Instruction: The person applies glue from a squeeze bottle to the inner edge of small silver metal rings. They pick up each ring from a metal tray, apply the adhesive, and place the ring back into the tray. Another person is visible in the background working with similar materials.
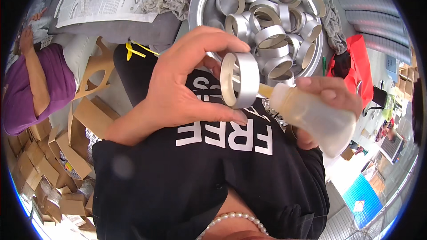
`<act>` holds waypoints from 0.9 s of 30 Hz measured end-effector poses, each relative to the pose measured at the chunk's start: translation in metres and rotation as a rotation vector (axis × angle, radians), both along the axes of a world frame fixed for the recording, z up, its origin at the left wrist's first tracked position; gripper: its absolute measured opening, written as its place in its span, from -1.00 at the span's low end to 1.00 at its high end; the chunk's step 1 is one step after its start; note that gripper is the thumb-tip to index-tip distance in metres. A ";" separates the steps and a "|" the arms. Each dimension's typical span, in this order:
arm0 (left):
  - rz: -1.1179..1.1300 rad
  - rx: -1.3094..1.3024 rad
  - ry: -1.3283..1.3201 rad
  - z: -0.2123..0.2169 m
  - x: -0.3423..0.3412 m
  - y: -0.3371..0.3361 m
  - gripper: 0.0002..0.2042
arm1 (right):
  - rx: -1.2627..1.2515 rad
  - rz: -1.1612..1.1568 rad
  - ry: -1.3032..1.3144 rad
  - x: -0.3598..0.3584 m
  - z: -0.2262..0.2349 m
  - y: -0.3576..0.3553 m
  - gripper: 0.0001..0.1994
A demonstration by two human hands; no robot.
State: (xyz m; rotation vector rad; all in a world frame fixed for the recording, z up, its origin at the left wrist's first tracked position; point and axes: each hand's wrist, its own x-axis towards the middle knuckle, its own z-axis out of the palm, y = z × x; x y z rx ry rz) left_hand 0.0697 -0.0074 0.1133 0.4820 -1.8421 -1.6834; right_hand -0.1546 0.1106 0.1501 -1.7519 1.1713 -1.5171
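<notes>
Black white-lettered shirt (213,169) under silver ring (240,80), probably glue bottle (311,118).

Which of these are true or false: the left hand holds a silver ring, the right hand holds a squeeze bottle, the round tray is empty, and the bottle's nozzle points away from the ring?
1. The left hand holds a silver ring. True.
2. The right hand holds a squeeze bottle. True.
3. The round tray is empty. False: it holds a pile of silver rings.
4. The bottle's nozzle points away from the ring. False: its tip points at the held ring.
</notes>
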 end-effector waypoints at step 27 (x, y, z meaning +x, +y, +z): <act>1.082 -1.128 -0.972 -0.088 0.107 -0.162 -0.40 | 0.286 -0.043 -1.405 -0.054 -0.058 -0.013 -0.44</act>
